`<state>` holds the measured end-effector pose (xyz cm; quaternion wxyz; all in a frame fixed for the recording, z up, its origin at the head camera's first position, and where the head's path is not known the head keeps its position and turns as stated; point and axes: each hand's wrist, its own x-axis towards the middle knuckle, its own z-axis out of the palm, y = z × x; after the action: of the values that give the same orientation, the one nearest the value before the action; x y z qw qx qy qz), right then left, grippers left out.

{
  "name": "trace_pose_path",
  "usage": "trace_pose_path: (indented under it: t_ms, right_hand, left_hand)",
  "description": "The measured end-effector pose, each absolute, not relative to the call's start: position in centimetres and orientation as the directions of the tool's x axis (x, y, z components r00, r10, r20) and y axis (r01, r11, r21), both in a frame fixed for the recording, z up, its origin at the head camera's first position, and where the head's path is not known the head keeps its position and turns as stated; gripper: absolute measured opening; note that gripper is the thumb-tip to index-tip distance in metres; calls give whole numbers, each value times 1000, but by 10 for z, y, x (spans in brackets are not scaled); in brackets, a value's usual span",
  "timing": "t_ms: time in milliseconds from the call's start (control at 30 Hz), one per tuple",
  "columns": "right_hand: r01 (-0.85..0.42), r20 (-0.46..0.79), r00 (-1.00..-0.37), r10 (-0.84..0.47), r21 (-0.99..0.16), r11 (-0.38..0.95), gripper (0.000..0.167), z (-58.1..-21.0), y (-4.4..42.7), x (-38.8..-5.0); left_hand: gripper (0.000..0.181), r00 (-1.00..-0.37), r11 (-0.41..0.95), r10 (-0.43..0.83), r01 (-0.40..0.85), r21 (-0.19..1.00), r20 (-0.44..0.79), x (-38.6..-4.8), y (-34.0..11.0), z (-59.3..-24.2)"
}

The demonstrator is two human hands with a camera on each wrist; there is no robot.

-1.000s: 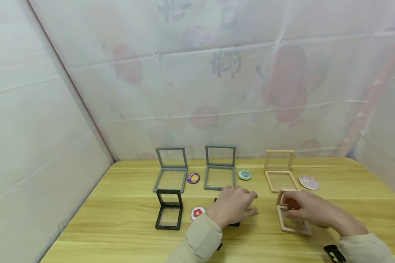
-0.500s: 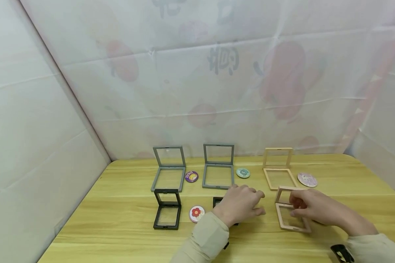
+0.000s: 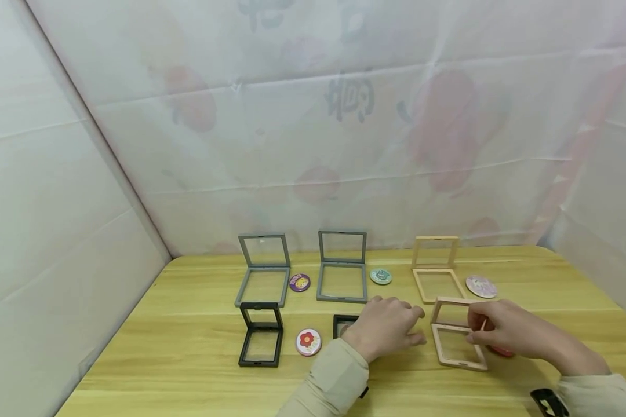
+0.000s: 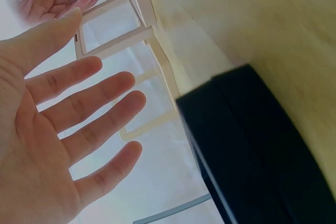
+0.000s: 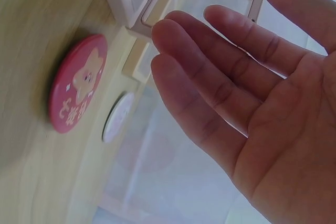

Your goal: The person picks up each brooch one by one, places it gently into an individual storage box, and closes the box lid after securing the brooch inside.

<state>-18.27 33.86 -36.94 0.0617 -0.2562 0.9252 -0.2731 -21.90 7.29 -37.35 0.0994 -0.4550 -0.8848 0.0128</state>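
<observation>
My left hand (image 3: 385, 328) hovers above a black frame (image 3: 346, 318), partly hidden beneath it; in the left wrist view the left hand (image 4: 68, 114) has its fingers spread and holds nothing. The right hand (image 3: 521, 333) is beside a small pinkish open frame (image 3: 461, 365), whose lid stands tilted up. The right wrist view shows the right hand (image 5: 252, 93) with loosely bent fingers and nothing in them. A red badge (image 5: 79, 83) with a star figure lies near that hand; in the head view the red badge (image 3: 502, 351) is mostly covered.
Behind stand two grey open frames (image 3: 262, 305) and a beige one (image 3: 436, 270). Purple (image 3: 299, 282), green (image 3: 381, 276) and pale (image 3: 481, 286) badges lie beside them. At the left front are a small black frame (image 3: 259, 365) and a flower badge (image 3: 308, 342).
The right hand has drawn slightly right, off the small pinkish frame, uncovering more of it and part of the red badge. The left hand has shifted a little to the right. The head view has shifted slightly.
</observation>
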Motion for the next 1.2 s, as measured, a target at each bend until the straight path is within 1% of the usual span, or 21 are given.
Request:
trace_pose_path:
  t_ms: [167,267,367,500,700,833,1033,1200]
  right_hand:
    - [-420,12,-864,-503,-566,709,8,-372,342,-182]
    - [-423,19,-864,-503,-569,705,6,-374,344,-181]
    - [-421,22,-867,-498,-565,709,13,-374,346,-180]
    - [-390,-5,-876,-482,-581,714,20,-374,349,-178]
    - [-364,-24,-880,-473,-606,707,19,-375,355,-176]
    - [-376,-10,-886,-464,-569,731,18,-376,360,-176]
    - [-390,11,-894,-448,-511,766,19,-379,365,-177]
    - [-352,3,-920,-392,-443,825,19,-379,369,-177]
  left_hand:
    - [37,-563,583,810,803,-121,165,-218,76,-375]
    - [38,-564,583,810,805,-114,158,-218,78,-375]
    - [38,-563,581,812,806,-112,154,-217,81,-376]
    - [40,-564,580,813,807,-108,145,-216,84,-377]
    - [44,-573,584,811,805,-101,119,-216,87,-379]
    - [46,-563,574,818,809,-123,117,-216,89,-381]
    - [41,-546,560,828,817,-136,127,-214,91,-382]
    - [39,-546,557,830,822,-120,111,-214,93,-382]
